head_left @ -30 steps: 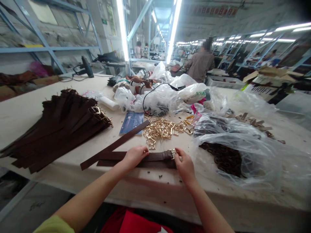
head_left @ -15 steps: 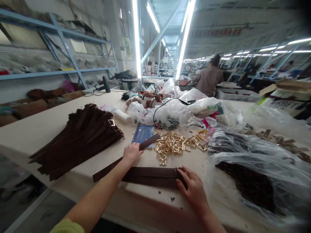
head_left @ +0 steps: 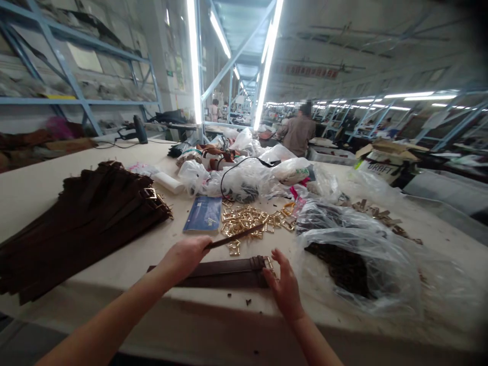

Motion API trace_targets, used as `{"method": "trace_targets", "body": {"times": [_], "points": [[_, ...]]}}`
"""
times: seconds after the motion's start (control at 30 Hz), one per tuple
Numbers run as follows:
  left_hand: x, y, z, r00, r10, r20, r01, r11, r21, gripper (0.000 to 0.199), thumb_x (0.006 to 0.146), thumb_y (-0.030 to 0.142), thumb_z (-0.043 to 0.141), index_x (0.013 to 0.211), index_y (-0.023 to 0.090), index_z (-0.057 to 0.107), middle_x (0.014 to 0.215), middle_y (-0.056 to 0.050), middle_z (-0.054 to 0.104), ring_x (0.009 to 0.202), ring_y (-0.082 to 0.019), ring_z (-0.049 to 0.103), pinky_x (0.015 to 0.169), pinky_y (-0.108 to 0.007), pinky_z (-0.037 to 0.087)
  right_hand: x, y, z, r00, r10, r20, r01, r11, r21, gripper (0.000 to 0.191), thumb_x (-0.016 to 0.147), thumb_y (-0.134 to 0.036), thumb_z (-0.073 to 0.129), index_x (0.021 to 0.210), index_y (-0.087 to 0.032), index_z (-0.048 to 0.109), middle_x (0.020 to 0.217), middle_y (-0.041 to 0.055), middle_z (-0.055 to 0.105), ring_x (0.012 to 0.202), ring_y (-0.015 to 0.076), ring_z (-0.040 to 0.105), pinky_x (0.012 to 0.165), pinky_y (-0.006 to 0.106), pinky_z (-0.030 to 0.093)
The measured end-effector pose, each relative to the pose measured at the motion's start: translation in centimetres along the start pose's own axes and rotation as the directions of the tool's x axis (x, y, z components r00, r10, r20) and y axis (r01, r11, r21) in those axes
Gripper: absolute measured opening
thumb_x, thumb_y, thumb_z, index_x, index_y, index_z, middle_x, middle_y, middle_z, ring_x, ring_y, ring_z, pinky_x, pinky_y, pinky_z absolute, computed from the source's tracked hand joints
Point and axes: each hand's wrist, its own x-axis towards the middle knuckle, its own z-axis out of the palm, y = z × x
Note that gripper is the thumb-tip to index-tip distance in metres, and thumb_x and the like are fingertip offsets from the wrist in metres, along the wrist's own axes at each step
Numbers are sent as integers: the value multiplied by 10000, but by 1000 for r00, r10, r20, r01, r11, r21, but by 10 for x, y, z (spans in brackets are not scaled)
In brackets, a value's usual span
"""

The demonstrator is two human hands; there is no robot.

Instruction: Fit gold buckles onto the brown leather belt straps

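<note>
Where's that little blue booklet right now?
The blue booklet lies on the table near the middle of the head view, just left of the pile of gold buckles, beyond the left hand.

the left hand (head_left: 190, 256) grips a brown strap (head_left: 238, 237); the right hand (head_left: 284, 284) is at a buckled belt (head_left: 229, 269) on the table (head_left: 198, 325).
</note>
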Motion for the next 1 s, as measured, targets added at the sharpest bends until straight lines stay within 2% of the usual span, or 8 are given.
{"method": "trace_targets", "body": {"times": [0.13,0.23,0.37,0.53,0.67,0.77,0.87,1.0], "points": [[-24,26,4,959,137,248,-64,957,-284,189,788,272,445,924,231,570,907,-28,637,840,-203,584,708,-251,391,11,-30,-15,978,192,86,-209,940,270,320,812,-378,494,1054,-169,517,865,57,648,743,167,612,675,295,502],[-28,38,19,911,169,376,50,860,-507,248,745,305,495,969,218,556,895,-15,633,825,-195,584,692,-237,407,13,-41,-14,935,269,231,-338,873,351,261,804,-417,497,822,-165,559,676,9,611,600,141,573,565,252,482],[-21,46,42,859,179,479,254,663,-704,329,764,345,460,1044,178,506,807,-3,627,725,-168,579,649,-231,430,22,-25,-7,887,253,386,-397,844,361,305,825,-438,452,910,-164,556,743,19,620,623,140,579,552,248,483],[-12,47,59,838,173,518,412,423,-807,354,771,410,453,1033,173,465,745,11,597,608,-135,552,592,-231,428,71,27,-5,957,237,169,-242,970,12,322,842,-361,390,994,-143,571,907,88,628,769,180,585,717,341,473],[-8,45,65,805,177,566,508,287,-812,453,741,475,488,1073,172,422,727,19,583,592,-123,542,593,-233,425,98,39,-3,962,210,175,-202,977,-64,239,788,-287,467,941,-158,597,895,78,618,734,174,565,728,348,454],[-7,41,71,775,167,610,551,293,-781,523,714,511,508,1115,194,403,727,25,600,596,-123,543,604,-232,429,90,22,-11,965,122,234,-108,991,-73,185,812,-261,457,913,-194,596,857,40,604,737,144,554,710,281,441],[-5,37,77,758,133,638,570,340,-748,530,689,535,518,1095,207,428,712,27,613,604,-132,550,620,-237,434,68,18,-39,985,-12,173,38,988,-151,145,839,-248,436,791,-193,561,747,22,552,727,142,527,694,268,419],[-2,44,74,733,153,663,600,312,-736,441,670,516,508,984,209,473,781,1,645,714,-172,591,686,-261,445,44,61,-95,988,155,-16,-144,864,-482,190,869,-250,364,819,-180,533,766,38,553,734,155,537,687,272,430]]}}
